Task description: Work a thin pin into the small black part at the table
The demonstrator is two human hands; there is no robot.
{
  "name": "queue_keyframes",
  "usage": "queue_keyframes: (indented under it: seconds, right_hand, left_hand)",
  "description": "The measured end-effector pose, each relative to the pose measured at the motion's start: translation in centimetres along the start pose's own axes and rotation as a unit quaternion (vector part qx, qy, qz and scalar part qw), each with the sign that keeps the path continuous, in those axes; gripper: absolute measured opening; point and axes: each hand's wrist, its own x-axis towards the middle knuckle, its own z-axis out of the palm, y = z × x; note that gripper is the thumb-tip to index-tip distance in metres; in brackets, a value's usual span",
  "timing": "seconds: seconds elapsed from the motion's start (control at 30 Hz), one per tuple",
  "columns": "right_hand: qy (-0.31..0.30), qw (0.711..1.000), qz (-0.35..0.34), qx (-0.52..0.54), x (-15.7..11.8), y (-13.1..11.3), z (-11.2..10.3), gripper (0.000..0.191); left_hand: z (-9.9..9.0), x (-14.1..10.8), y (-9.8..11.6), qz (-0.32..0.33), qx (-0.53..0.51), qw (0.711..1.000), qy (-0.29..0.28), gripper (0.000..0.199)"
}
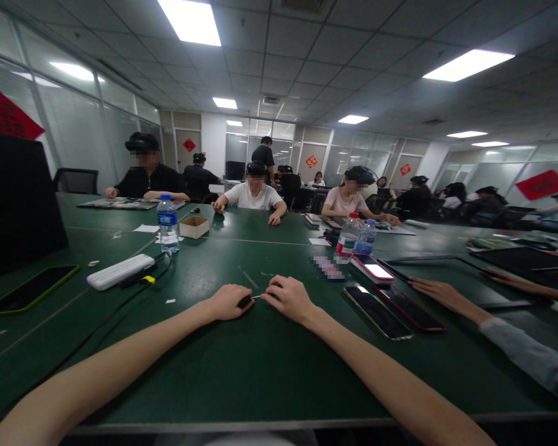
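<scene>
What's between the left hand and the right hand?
In the head view, a thin pale rod spans the gap from a small black piece in the left hand to the right hand.

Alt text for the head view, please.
A person's left hand holds a small black object, with a thin pale strip between it and the right hand, above a dark green tabletop. Around them: a white oblong device, flat rectangular phones, clear plastic bottles; people in black headgear sit opposite.
</scene>
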Motion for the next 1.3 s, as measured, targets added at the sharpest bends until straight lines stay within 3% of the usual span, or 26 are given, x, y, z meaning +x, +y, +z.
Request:
queue_keyframes:
  seconds: [1.3]
  right_hand:
    - [0.032, 0.999, 0.031, -0.006, -0.3, -0.9, 0.2, 0.034]
  left_hand:
    - [0.1, -0.3, -0.2, 0.034, 0.005, 0.999, 0.017, 0.033]
